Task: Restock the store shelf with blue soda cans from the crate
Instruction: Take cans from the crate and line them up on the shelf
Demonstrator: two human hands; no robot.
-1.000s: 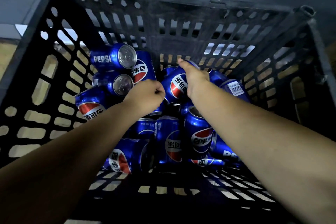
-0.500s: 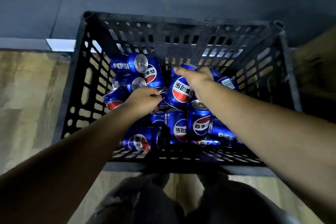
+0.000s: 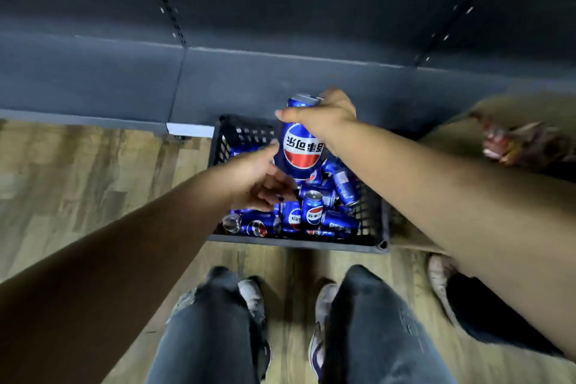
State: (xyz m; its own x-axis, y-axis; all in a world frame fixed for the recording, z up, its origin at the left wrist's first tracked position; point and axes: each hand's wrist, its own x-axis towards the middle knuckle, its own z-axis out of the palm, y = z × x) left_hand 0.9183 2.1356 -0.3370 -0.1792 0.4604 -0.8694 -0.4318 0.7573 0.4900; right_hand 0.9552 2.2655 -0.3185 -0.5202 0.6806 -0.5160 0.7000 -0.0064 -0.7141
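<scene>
- Change: my right hand (image 3: pixel 324 118), grip clamped on one can (image 3: pixel 300 146), has lifted it from the crate (image 3: pixel 299 241) to frame centre.
- My left hand (image 3: pixel 258 178): grip apart, empty.
- Next: shelf (image 3: pixel 280 72).

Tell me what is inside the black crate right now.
The black crate holds a jumble of blue soda cans, most lying on their sides. The left hand, the right hand and its lifted can cover the far part.
</scene>
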